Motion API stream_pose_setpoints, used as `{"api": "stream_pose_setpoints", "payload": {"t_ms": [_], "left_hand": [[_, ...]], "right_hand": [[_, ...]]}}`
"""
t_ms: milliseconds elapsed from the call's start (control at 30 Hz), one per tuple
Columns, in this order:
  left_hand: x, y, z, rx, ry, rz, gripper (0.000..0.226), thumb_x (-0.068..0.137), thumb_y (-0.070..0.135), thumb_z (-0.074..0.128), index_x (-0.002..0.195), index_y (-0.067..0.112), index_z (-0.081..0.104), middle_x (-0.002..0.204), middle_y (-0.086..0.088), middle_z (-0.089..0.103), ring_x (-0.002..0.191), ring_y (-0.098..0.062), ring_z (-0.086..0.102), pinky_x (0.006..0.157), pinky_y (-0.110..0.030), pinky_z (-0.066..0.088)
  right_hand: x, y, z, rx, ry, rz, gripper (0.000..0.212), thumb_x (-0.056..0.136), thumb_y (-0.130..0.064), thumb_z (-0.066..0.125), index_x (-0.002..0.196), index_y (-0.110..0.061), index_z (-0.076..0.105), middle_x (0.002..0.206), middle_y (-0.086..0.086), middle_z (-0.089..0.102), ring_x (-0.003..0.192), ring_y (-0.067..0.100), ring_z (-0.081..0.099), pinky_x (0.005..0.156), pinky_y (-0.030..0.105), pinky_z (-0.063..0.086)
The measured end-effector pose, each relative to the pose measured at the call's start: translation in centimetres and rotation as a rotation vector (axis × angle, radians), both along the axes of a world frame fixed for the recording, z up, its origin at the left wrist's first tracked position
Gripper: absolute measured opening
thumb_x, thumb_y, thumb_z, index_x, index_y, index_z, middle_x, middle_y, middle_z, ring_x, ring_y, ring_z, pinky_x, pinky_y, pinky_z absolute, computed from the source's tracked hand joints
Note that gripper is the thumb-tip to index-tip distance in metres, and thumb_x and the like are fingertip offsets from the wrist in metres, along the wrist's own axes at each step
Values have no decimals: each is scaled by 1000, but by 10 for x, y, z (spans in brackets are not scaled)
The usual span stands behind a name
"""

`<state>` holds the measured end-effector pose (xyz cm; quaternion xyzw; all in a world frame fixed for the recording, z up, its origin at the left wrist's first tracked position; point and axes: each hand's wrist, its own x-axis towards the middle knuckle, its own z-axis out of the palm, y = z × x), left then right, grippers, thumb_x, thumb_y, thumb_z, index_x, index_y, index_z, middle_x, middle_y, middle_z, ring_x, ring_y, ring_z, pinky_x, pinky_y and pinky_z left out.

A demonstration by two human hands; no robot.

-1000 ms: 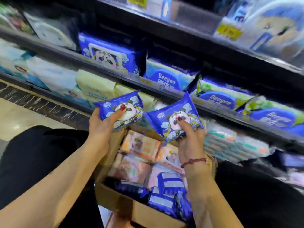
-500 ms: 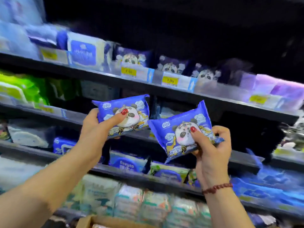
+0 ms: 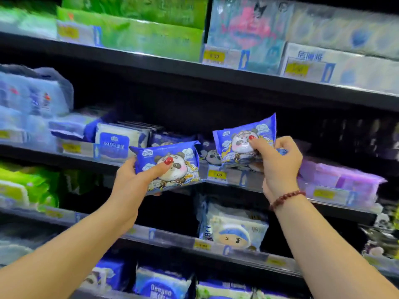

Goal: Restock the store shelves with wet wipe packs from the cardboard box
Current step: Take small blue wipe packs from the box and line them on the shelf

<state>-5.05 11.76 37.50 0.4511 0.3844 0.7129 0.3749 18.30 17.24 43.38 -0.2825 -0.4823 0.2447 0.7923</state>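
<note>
Head view showed the left hand (image 3: 129, 180) gripping one wipe pack (image 3: 172, 169) and the right hand (image 3: 278, 160) gripping a second wipe pack (image 3: 241, 139) at the shelf (image 3: 237, 180) front edge. Neither was placed yet, and the box was out of sight.

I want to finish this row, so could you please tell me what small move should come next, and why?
Probably slide the right pack forward onto the shelf: the right hand holds it level with the matching panda packs there, while the left hand holds the left pack lower, before the shelf edge.

Dark tiered store shelves (image 3: 129, 61)
</note>
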Motion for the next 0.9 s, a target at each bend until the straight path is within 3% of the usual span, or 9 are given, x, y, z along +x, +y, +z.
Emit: {"api": "stream_pose_setpoints", "payload": {"t_ms": [233, 367, 633, 833, 900], "left_hand": [[-8, 10, -12, -61, -28, 6, 28, 76, 21, 76, 100, 17, 62, 89, -3, 75, 76, -18, 73, 58, -31, 53], [-13, 16, -19, -91, -24, 8, 28, 76, 21, 76, 100, 17, 61, 89, -4, 75, 80, -21, 72, 59, -33, 53], [-22, 21, -28, -89, 7, -49, 34, 74, 22, 76, 105, 17, 62, 91, -2, 76, 82, -19, 73, 63, -33, 53], [-21, 24, -30, -77, 6, -77, 39, 71, 25, 75, 106, 18, 61, 91, 0, 76, 81, -17, 73, 61, -30, 52], [-21, 24, -30, -71, 6, -83, 40, 70, 26, 75, 107, 19, 61, 91, 0, 76, 82, -16, 73, 62, -30, 52]], "right_hand": [[-29, 47, 20, -197, -235, -207, 48, 60, -22, 82, 56, -20, 35, 56, -7, 31, 56, 12, 28, 52, 27, 27], [-39, 60, 24, -196, -317, -237, 49, 62, -18, 82, 57, -17, 33, 56, -5, 28, 55, 13, 23, 47, 25, 24], [-30, 68, 13, -478, -922, -293, 46, 65, -34, 86, 51, -12, 48, 53, 0, 47, 55, 12, 45, 54, 25, 40], [-22, 82, 11, -618, -914, -280, 40, 65, -31, 86, 59, -13, 51, 65, 2, 55, 65, 17, 53, 60, 28, 47], [-20, 87, 10, -657, -869, -221, 37, 71, -30, 84, 67, -14, 51, 70, 3, 55, 63, 16, 51, 54, 26, 44]]}}
